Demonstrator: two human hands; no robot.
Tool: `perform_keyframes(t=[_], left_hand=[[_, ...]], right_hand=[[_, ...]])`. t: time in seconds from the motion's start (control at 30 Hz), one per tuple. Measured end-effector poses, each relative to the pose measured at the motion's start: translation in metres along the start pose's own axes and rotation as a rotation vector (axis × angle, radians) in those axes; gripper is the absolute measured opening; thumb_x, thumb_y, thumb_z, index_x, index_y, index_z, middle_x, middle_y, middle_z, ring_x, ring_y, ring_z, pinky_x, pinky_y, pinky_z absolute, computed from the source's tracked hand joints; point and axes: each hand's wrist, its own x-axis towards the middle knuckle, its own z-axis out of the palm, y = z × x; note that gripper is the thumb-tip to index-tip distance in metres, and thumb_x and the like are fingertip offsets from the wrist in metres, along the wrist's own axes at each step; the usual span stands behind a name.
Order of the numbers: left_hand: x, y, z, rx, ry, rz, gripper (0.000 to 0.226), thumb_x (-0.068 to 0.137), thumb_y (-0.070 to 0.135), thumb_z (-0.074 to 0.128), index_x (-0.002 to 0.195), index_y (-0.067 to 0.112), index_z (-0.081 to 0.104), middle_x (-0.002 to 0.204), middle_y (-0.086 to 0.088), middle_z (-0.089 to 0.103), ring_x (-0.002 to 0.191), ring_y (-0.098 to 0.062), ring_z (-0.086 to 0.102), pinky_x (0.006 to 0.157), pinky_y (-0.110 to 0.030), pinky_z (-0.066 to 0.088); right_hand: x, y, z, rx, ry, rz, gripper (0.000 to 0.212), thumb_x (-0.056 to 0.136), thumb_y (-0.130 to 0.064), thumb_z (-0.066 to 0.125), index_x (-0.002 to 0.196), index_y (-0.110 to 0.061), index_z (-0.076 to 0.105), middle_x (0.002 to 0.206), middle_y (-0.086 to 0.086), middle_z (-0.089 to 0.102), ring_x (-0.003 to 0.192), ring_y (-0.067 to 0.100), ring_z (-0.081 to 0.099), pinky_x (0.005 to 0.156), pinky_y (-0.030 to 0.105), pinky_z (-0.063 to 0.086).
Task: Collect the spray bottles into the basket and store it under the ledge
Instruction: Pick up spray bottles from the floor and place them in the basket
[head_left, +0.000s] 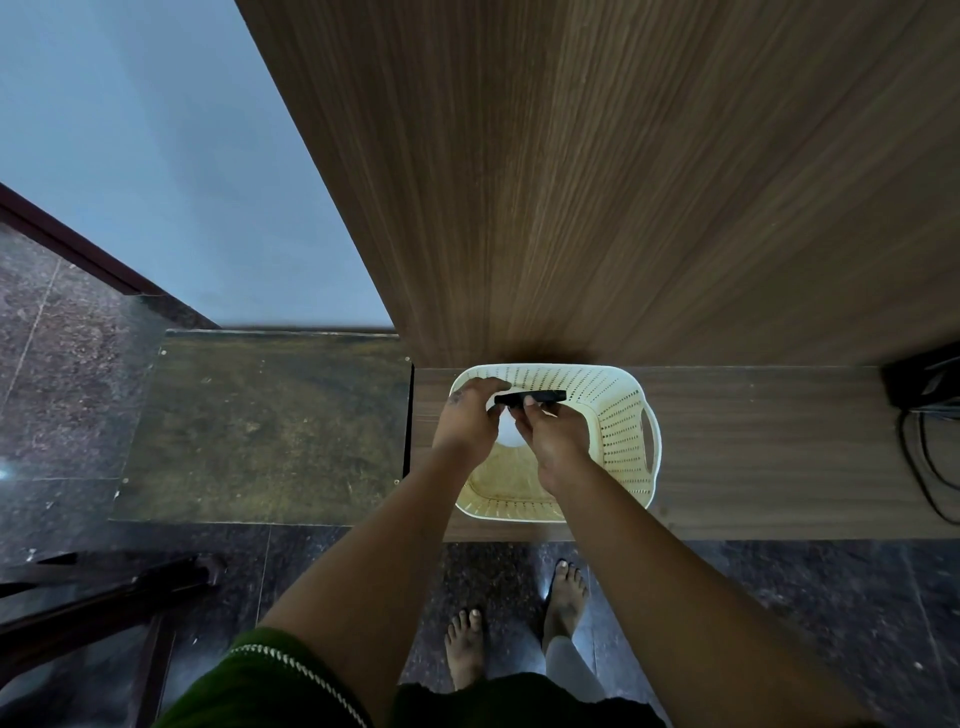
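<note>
A white spray bottle (506, 434) with a black trigger head (530, 398) is held over the cream perforated basket (621, 441), which sits on the low wooden worktop (753, 452). The left hand (467, 421) curls around the bottle's body; the right hand (553, 441) pinches the black head. Black cables (924, 447) lie at the far right

Both hands, left (467, 415) and right (553, 441), hold white spray bottle (506, 428) with black head over cream basket (623, 415) on desk (753, 447).
</note>
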Motion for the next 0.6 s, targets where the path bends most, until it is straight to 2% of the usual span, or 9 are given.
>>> perform_keyframes(t=[0.07, 0.2, 0.27, 0.37, 0.6], left_hand=[[0.000, 0.000, -0.001, 0.013, -0.013, -0.006, 0.033, 0.092, 0.012, 0.055, 0.124, 0.019, 0.061, 0.129, -0.001, 0.061, 0.122, -0.018, 0.053, 0.100, -0.022, 0.035], [-0.003, 0.000, -0.002, 0.036, -0.018, -0.004, 0.035, 0.092, 0.013, 0.055, 0.125, 0.021, 0.060, 0.131, -0.001, 0.060, 0.123, -0.018, 0.052, 0.101, -0.025, 0.037], [-0.006, 0.000, -0.004, 0.039, -0.019, -0.012, 0.036, 0.092, 0.012, 0.055, 0.126, 0.021, 0.059, 0.132, -0.002, 0.059, 0.125, -0.020, 0.051, 0.103, -0.030, 0.039], [-0.010, -0.002, -0.005, 0.061, -0.027, -0.020, 0.038, 0.092, 0.014, 0.054, 0.129, 0.022, 0.056, 0.135, -0.003, 0.056, 0.126, -0.023, 0.050, 0.103, -0.035, 0.041], [-0.033, -0.001, -0.015, 0.056, 0.008, -0.027, 0.042, 0.095, 0.017, 0.052, 0.136, 0.020, 0.048, 0.141, -0.004, 0.049, 0.132, -0.025, 0.041, 0.106, -0.036, 0.036]], right_hand=[[0.002, 0.001, -0.002, -0.010, -0.004, 0.012, 0.037, 0.088, -0.019, 0.064, 0.122, -0.005, 0.056, 0.106, 0.008, 0.069, 0.091, 0.018, 0.070, 0.092, 0.035, 0.055], [0.002, 0.000, -0.007, -0.033, -0.031, 0.040, 0.042, 0.089, -0.017, 0.063, 0.128, -0.005, 0.050, 0.101, 0.006, 0.068, 0.093, 0.019, 0.069, 0.095, 0.036, 0.053], [-0.001, -0.001, -0.012, -0.056, -0.017, 0.071, 0.042, 0.089, -0.017, 0.064, 0.127, -0.007, 0.049, 0.102, 0.010, 0.069, 0.092, 0.019, 0.069, 0.095, 0.037, 0.053], [-0.002, 0.000, -0.020, -0.070, 0.021, 0.093, 0.041, 0.087, -0.015, 0.066, 0.124, -0.008, 0.051, 0.089, 0.005, 0.068, 0.088, 0.018, 0.069, 0.095, 0.037, 0.053], [-0.016, 0.004, -0.033, -0.114, 0.085, 0.034, 0.041, 0.084, -0.023, 0.067, 0.122, -0.012, 0.055, 0.080, 0.001, 0.070, 0.093, 0.019, 0.068, 0.097, 0.039, 0.051]])
